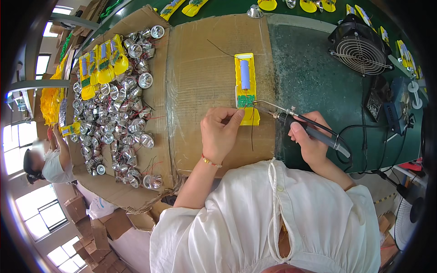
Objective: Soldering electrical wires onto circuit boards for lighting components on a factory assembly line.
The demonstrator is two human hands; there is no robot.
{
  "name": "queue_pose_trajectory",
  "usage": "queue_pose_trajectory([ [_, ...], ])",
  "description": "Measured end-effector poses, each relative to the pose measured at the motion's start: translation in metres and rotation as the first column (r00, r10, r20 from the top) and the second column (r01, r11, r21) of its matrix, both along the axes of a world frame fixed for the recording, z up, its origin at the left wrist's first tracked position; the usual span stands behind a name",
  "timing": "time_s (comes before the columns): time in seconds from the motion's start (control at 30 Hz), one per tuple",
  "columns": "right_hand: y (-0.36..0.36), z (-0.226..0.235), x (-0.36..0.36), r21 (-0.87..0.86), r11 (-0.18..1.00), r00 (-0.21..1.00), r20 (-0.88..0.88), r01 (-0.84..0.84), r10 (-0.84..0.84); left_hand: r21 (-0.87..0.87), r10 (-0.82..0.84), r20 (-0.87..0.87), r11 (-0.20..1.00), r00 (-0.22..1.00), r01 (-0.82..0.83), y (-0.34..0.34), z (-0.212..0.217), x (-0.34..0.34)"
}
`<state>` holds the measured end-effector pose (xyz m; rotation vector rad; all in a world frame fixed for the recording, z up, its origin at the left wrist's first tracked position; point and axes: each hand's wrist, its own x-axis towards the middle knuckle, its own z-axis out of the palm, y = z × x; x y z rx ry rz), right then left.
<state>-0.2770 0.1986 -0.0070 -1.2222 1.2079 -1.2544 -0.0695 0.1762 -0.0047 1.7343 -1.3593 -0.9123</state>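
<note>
A yellow plastic housing point(246, 73) lies on a sheet of cardboard point(200, 63), with a blue cylindrical battery point(245, 74) and a small green circuit board point(245, 101) inside it. My left hand point(221, 134) pinches a thin wire at the housing's lower end. My right hand point(306, 142) grips a black soldering iron point(298, 123) whose metal tip touches the circuit board. A thin dark wire point(251, 132) hangs down from the housing toward me.
A pile of several silver reflector cups point(119, 109) and yellow housings point(101, 63) covers the left cardboard. A black fan point(360, 45) and a soldering station point(395, 109) stand at right on the green mat. Another person point(48, 159) sits far left.
</note>
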Motion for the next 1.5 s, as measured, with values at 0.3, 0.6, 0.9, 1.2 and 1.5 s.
queue_pose_trajectory([
  [0.3, -0.002, 0.004, 0.001, 0.055, 0.998, 1.000, 0.025, 0.011, -0.012, -0.137, -0.069, 0.154, 0.986, 0.986, 0.091, -0.003, 0.001, -0.003],
  [0.6, -0.003, 0.003, 0.000, 0.004, 1.000, 1.000, -0.004, 0.005, -0.005, -0.340, -0.043, 0.521, 0.905, 0.853, 0.254, -0.001, -0.009, -0.002],
  [0.9, -0.003, 0.002, 0.003, -0.014, 1.000, 1.000, 0.001, 0.001, -0.001, -0.300, -0.056, 0.467, 0.929, 0.883, 0.218, -0.001, -0.007, -0.004],
  [1.2, -0.003, 0.004, 0.005, -0.056, 0.998, 0.992, -0.124, -0.028, 0.021, -0.320, -0.001, 0.416, 0.936, 0.909, 0.148, 0.000, -0.009, -0.006],
  [1.5, -0.003, 0.005, 0.003, 0.008, 1.000, 1.000, 0.015, 0.021, -0.021, -0.312, 0.001, 0.378, 0.942, 0.926, 0.126, -0.002, -0.010, -0.006],
])
